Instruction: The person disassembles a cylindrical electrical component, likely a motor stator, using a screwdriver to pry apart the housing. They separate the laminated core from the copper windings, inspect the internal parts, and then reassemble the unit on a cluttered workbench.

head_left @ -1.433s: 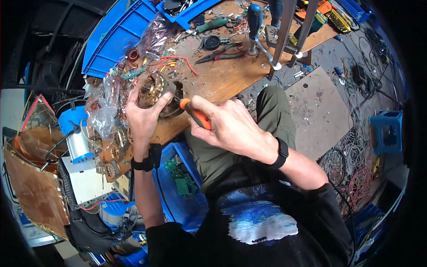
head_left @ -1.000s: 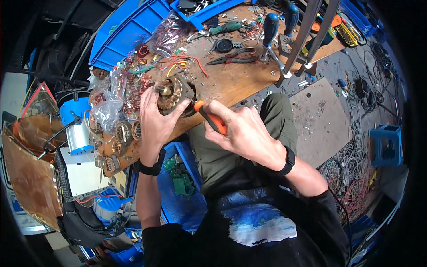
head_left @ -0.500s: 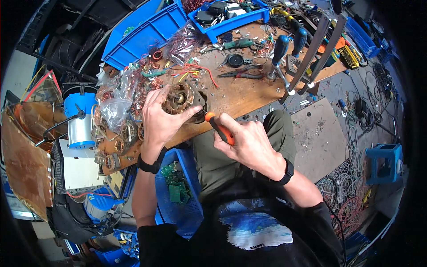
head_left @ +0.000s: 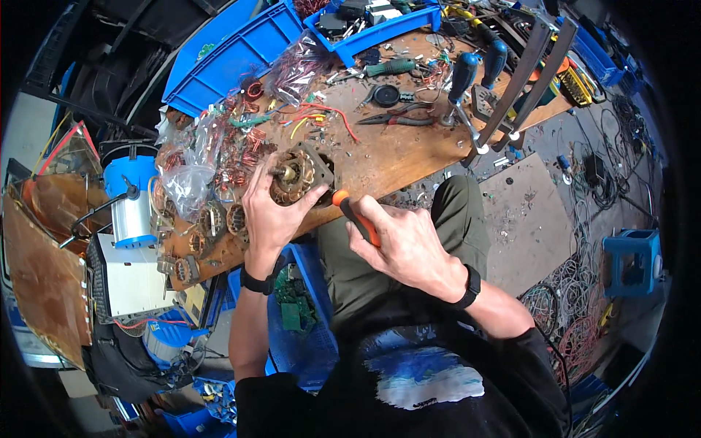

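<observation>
In the head view, the left hand [head_left: 274,219] spreads firmly round a copper-wound motor [head_left: 296,177] at the bench's [head_left: 394,157] near edge, while the right hand [head_left: 409,244] curls tight on an orange-and-black tool handle [head_left: 363,221] — its tip hidden. The step looks like prying at the casing, so the next push calls for a steady left hold — and the scrawl beneath the shirt print [head_left: 427,379] is too small to read.

Orange-and-black tool handle [head_left: 358,218]; motor windings [head_left: 304,174] apparently copper-brown

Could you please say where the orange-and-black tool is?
In the head view, the orange-and-black tool is near the centre, in the right hand, below and right of the copper-wound part.
</observation>
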Tool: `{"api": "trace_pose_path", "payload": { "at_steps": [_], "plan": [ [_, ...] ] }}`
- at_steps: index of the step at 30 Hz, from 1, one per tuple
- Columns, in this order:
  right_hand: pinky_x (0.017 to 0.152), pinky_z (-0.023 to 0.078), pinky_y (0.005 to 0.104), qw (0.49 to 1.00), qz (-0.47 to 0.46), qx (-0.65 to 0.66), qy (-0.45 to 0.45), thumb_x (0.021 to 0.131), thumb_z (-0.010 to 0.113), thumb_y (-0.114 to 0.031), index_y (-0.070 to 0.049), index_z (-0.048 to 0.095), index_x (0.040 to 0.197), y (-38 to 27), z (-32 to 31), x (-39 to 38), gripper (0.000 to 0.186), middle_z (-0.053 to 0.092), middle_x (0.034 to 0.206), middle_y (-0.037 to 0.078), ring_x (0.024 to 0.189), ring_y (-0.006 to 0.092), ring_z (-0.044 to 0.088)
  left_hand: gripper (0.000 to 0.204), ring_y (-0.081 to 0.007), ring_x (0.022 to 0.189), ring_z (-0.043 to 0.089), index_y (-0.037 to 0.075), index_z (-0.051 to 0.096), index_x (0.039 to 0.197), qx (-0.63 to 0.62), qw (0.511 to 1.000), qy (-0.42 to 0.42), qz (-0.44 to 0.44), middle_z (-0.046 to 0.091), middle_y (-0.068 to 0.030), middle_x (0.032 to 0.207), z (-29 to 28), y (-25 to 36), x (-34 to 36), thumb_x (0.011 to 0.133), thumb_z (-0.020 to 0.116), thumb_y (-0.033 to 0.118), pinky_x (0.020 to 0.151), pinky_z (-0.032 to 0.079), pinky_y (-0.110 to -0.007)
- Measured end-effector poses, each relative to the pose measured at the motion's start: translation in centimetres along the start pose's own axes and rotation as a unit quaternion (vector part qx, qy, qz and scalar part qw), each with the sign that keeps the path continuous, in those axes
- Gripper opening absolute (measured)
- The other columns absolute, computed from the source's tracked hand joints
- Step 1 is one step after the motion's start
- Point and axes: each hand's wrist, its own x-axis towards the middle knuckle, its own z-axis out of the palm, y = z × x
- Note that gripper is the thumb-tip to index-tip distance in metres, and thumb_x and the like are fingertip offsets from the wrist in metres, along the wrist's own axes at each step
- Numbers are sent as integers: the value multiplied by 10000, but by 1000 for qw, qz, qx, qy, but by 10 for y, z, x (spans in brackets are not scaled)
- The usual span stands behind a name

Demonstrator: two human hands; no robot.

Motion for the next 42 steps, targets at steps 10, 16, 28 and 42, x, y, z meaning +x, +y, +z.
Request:
{"api": "trace_pose_path", "payload": {
  "at_steps": [10, 16, 28, 42],
  "plan": [
    [489, 501, 478, 1000, 0, 3, 4, 972, 689, -260, -87, 546, 1268, -4, 4, 5, 371, 643, 611, 131, 526, 377, 650, 841, -351, 1147, 693, -67, 611, 1358, 40, 999, -30, 17, 694, -239, 1242, -18, 14, 10, 725, 959, 363, 1003, 547, -441],
    [493, 510, 491, 1000, -2, -6, 19, 961, 698, -252, -96, 549, 1261, 1, 6, 8, 370, 635, 595, 120, 519, 380, 647, 865, -332, 1095, 717, -68, 602, 1384, 56, 998, -21, 29, 716, -222, 1226, -14, 14, 17, 714, 968, 338, 976, 561, -429],
    [487, 504, 465, 999, 2, 4, 31, 976, 695, -263, -74, 533, 1098, -7, -2, 6, 277, 621, 618, 124, 530, 361, 648, 778, -183, 1068, 718, -36, 616, 1396, -58, 997, -19, -45, 748, -139, 1220, 0, -1, 9, 739, 963, 192, 966, 575, -347],
    [535, 478, 506, 996, 0, 90, 23, 981, 694, -234, -80, 526, 1094, 24, -4, 10, 254, 611, 703, 172, 620, 427, 632, 861, -283, 1127, 720, -114, 625, 1349, -56, 995, -80, -28, 721, -225, 1265, -8, 10, 33, 701, 984, 324, 1011, 556, -396]
  ]
}}
